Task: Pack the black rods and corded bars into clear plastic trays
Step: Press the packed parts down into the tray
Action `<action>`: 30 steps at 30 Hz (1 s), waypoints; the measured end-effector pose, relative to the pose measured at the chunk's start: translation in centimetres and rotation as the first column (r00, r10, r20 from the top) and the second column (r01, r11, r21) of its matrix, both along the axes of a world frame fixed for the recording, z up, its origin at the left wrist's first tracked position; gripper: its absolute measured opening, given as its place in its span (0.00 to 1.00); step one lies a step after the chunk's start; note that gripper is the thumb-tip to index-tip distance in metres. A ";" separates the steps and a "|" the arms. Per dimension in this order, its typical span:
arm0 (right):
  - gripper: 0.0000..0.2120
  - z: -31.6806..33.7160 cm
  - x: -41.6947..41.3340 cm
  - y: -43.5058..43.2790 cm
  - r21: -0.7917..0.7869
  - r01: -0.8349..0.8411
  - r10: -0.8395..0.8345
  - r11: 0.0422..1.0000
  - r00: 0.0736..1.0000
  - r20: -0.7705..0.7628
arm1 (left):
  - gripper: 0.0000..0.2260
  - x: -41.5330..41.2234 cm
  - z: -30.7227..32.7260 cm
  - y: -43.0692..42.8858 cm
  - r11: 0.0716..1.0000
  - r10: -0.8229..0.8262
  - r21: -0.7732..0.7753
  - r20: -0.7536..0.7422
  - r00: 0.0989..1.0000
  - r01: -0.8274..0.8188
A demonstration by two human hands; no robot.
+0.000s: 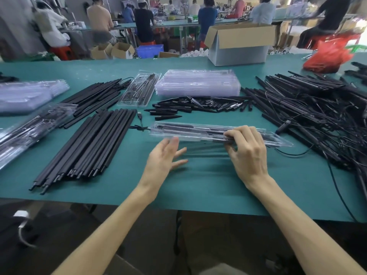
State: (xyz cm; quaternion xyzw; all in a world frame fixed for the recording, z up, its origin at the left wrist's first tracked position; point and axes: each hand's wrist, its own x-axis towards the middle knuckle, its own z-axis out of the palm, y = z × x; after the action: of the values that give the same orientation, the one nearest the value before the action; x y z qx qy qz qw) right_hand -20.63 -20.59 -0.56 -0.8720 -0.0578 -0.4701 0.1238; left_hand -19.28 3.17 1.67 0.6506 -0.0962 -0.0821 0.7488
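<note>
— What are the hands doing, low in the frame?

— The right hand [246, 149] is gripping the near long edge of a clear tray [188, 130] just right of centre, with the fingers curling over the rim and the thumb below it. The left hand [164, 157] is hovering by the tray's near left part with its fingers spread and loose, holding nothing. It is showing blurred, so I cannot tell whether it is touching the plastic.

— And the tray itself?

— It is lying crosswise at the centre of the frame, carrying black pieces inside and casting a shadow on the green table [198, 183] beneath it.

— What is sitting around it?

— At lower left a bundle of black rods [89, 147] is lying diagonally on the table, apart from the tray. Filled trays [33, 128] are lying stacked at the left edge. A tangled heap of corded bars [307, 108] is filling the right side, with its cables trailing near the tray's right end.

— Farther back?

— Short tapered pieces [198, 105] are lying scattered just beyond the tray. Behind them a stack of empty trays [196, 84] is sitting at upper centre. One part-filled open tray [139, 90] is lying to its left, and a second bundle of rods [95, 94] is lying left of that. A cardboard box [238, 42] and a red bag [327, 56] are standing at the table's far edge, upper right. People are sitting at benches along the top.
</note>
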 end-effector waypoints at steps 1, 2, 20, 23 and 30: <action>0.09 0.0 0.0 0.1 -0.027 -0.014 0.014 1.000 1.000 0.007 | 0.27 0.5 0.5 -0.7 0.990 -0.049 -0.139 -0.109 0.993 0.033; 0.09 0.0 -0.1 0.1 -0.058 -0.027 0.028 0.998 1.000 0.008 | 0.28 0.9 0.9 -1.4 0.965 -0.075 -0.263 -0.200 0.977 0.020; 0.26 4.8 -3.5 -4.0 0.447 0.074 0.173 0.891 0.856 -0.487 | 0.15 7.8 3.5 1.0 0.930 0.186 -0.284 -0.187 0.965 -0.234; 0.28 5.3 -4.4 -3.6 0.739 0.104 0.541 0.666 0.615 -0.574 | 0.15 8.7 3.8 1.3 0.931 0.195 -0.266 -0.218 0.956 -0.250; 0.24 4.3 -6.3 -1.6 0.963 0.116 0.961 0.245 0.105 -0.257 | 0.11 9.8 4.0 0.4 0.950 0.240 -0.145 -0.233 0.942 -0.278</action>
State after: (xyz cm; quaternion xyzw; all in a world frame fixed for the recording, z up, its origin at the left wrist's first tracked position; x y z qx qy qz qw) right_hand -26.89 -22.14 3.75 -0.6685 -0.0626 0.2368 0.7022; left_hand -9.43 3.56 5.64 0.5765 0.0643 -0.0430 0.8134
